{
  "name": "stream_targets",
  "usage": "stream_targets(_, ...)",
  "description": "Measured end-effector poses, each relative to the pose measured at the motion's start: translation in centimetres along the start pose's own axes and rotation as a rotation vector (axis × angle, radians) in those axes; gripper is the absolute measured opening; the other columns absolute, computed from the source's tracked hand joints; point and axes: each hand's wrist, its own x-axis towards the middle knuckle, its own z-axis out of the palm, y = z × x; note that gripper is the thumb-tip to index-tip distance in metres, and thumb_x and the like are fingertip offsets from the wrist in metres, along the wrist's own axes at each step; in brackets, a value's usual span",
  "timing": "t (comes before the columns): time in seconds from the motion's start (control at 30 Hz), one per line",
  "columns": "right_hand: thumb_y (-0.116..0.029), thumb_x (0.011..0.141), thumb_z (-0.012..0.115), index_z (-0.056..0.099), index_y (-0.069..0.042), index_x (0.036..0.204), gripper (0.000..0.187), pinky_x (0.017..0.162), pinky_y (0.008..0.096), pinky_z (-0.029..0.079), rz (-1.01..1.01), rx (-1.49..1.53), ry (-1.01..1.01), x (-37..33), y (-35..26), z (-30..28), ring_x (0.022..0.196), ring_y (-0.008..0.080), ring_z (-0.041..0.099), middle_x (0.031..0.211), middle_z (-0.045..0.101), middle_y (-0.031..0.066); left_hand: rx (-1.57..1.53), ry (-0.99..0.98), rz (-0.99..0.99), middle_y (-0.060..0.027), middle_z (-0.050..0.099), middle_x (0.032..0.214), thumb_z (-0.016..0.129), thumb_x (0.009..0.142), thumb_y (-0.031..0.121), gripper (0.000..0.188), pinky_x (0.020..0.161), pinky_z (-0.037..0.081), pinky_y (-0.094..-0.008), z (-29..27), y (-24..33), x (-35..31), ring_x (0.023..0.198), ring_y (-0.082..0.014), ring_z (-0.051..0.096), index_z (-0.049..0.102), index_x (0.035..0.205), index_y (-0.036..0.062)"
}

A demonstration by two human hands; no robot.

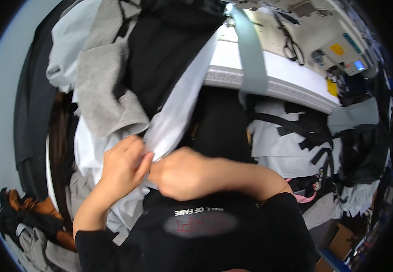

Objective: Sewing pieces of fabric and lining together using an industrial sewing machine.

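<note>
Closest to the lens in the head view is your own black shirt (214,235), with both forearms rising from it and meeting just above the chest. Your left hand (123,163) has its fingers pressed together and pinched on the lower end of a long strip of pale white fabric (183,104); the thumb lies over the cloth edge. Your right hand (183,174) is curled into a loose fist right against the left one, knuckles toward the camera, so you cannot see its fingertips; it appears to be closed on the same end of the strip, but the grip itself is hidden. Holding both hands so close together looks like a way to keep the fabric end flat and controlled between them.

From your hands the strip runs up and to the right, drawn fairly taut, toward the white sewing table (278,72) and the sewing machine (337,50) at the upper right. A grey-blue band (251,54) hangs over the table's front edge. On your left a heap of cut pieces is stacked within reach: grey knit cloth (101,86) on top, black fabric (164,50) beside it. More pale and black pieces (296,136) lie to the right below the table.
</note>
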Motion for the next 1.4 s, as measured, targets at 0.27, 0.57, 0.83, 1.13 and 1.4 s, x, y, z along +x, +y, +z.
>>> stream_targets(0.27,-0.019,0.089,0.065,0.068,-0.002,0.116,0.032,0.094,0.0463,0.049,0.994,-1.038,0.934,-19.5,21.9,-17.7,0.106,0.0386,0.063,0.111,0.066,0.0246,0.156,0.383,0.123,-0.0095,0.06,0.08,0.077,0.074,0.006,0.021,0.057,0.046,-0.0356,2.1,-0.4,-0.7,0.069,-0.0277,0.058,0.056,0.075,0.0032)
stream_targets(0.57,-0.041,0.089,0.068,0.067,0.004,0.113,0.051,0.09,0.0465,0.049,1.107,-0.926,0.718,-22.2,22.5,-19.9,0.104,0.0439,0.064,0.108,0.068,0.028,0.258,0.562,0.16,-0.0148,0.067,0.093,0.081,0.065,0.003,0.025,0.062,0.049,-0.0343,4.4,-0.1,-1.8,0.076,-0.0283,0.064,0.063,0.083,0.0005)
stream_targets(0.83,-0.034,0.091,0.066,0.065,0.007,0.117,0.049,0.087,0.0437,0.05,1.139,-0.762,0.607,-27.0,20.4,-19.7,0.099,0.041,0.067,0.105,0.069,0.0273,0.29,0.672,0.235,-0.0094,0.066,0.091,0.071,0.065,0.009,0.017,0.058,0.042,-0.0294,5.3,-1.4,-1.8,0.076,-0.0215,0.061,0.062,0.079,0.0035)
stream_targets(1.13,-0.026,0.102,0.057,0.056,0.005,0.121,0.036,0.046,0.0153,0.047,0.832,1.126,1.519,-23.1,7.0,-11.7,0.064,0.0086,0.062,0.091,0.066,0.008,0.338,0.694,0.233,-0.0093,0.066,0.092,0.068,0.065,0.01,0.017,0.057,0.04,-0.0288,5.5,-1.5,-2.1,0.077,-0.021,0.061,0.063,0.08,0.004)
stream_targets(1.4,-0.052,0.073,0.084,0.067,0.005,0.098,0.064,0.053,0.0221,0.045,0.772,1.058,0.011,-16.9,-2.8,-5.9,0.055,0.0091,0.06,0.064,0.06,0.0027,0.366,0.635,0.267,-0.0119,0.065,0.092,0.073,0.059,0.005,0.028,0.058,0.045,-0.0314,4.8,-0.4,-2.3,0.077,-0.0259,0.064,0.068,0.086,0.0011)
